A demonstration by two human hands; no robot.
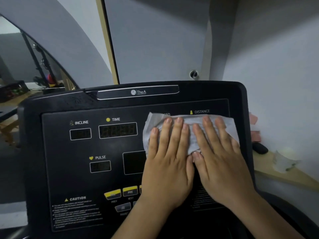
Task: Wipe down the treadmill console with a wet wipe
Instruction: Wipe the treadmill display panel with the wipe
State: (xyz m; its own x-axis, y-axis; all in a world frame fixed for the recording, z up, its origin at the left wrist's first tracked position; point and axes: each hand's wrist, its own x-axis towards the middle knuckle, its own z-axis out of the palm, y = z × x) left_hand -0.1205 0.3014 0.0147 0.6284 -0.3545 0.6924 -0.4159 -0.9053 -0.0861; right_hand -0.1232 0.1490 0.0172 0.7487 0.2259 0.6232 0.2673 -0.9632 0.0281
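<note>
Your left hand (165,163) and right hand (219,163) lie flat, fingers straight, side by side. Both press the wipe (189,125) onto the console (69,161), upper right.

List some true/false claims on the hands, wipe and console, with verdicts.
1. The left hand and right hand both press flat on the crumpled white wet wipe. True.
2. The wipe covers the TIME readout. False: the TIME display sits uncovered, left of the wipe.
3. The wipe lies on the right part of the black treadmill console. True.
4. Yellow keys sit above PULSE. False: the yellow buttons lie below the PULSE window.
</note>
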